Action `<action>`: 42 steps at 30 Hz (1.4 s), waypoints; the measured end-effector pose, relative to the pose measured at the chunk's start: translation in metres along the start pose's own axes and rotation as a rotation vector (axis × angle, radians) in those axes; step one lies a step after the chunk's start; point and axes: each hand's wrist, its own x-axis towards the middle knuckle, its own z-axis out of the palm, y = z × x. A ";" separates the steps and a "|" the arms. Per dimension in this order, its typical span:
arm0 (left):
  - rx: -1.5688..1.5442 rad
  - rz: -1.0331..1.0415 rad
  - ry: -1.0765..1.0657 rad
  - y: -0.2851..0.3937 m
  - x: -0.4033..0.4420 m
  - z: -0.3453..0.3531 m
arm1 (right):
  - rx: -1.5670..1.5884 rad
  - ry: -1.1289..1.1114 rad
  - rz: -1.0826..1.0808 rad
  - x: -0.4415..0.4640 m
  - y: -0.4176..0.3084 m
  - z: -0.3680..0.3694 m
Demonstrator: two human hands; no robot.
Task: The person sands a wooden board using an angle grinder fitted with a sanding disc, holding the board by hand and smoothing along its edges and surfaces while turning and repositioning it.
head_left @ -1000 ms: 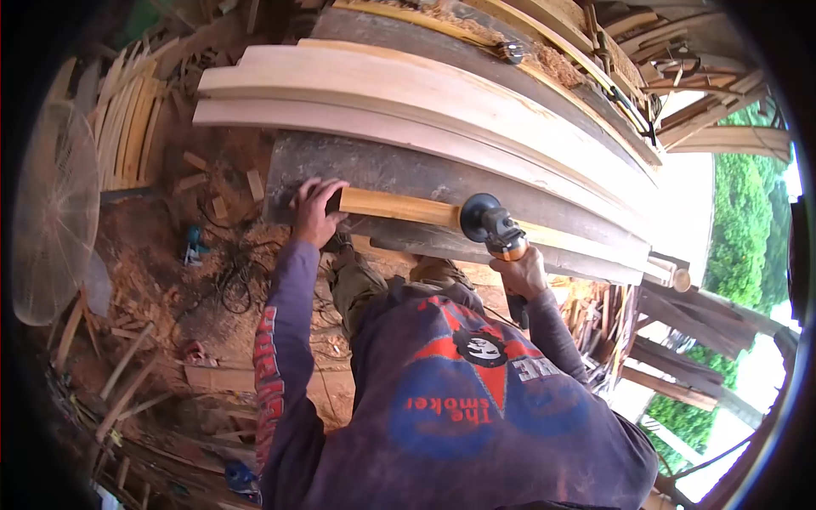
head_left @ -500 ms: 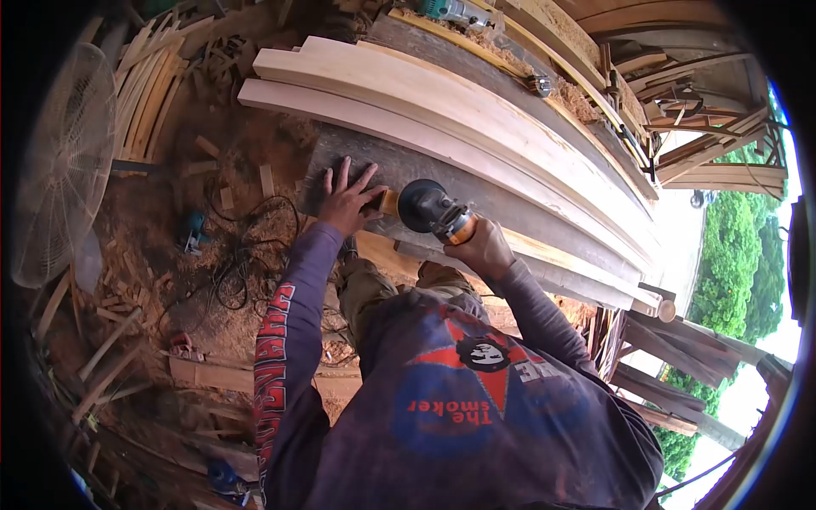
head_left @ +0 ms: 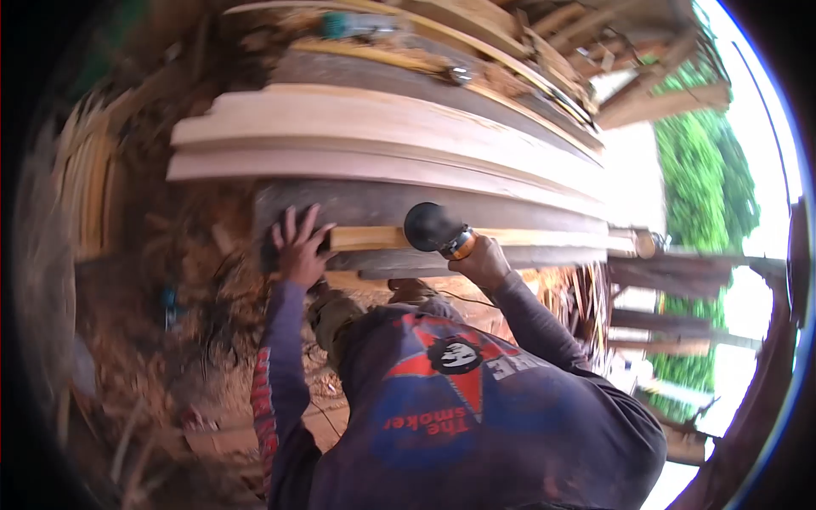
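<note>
My right hand [head_left: 483,263] is wrapped round an angle grinder [head_left: 459,244] with an orange and black body. Its round dark disc [head_left: 429,226] lies over a narrow yellowish wood strip [head_left: 365,239], which runs left to right along the dark bench [head_left: 340,200]. At the left end of that strip, my left hand [head_left: 299,253] rests with its fingers spread, beside a small dark block against the strip's end. Two long pale planks [head_left: 340,119] lie just beyond the strip.
A teal power tool [head_left: 353,25] lies at the far side among shavings. Another teal tool [head_left: 172,308] is on the littered floor at left, near cables. A round fan [head_left: 42,255] stands at far left. A round post end [head_left: 646,245] is at right.
The grinder moved left along the strip, then slightly back to the right relative to my left hand. My left hand remains at the strip's left end. The whole view has shifted.
</note>
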 end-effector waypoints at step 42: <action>-0.658 -0.617 -0.086 0.056 0.016 -0.007 | 0.422 0.224 0.522 -0.027 0.324 -0.094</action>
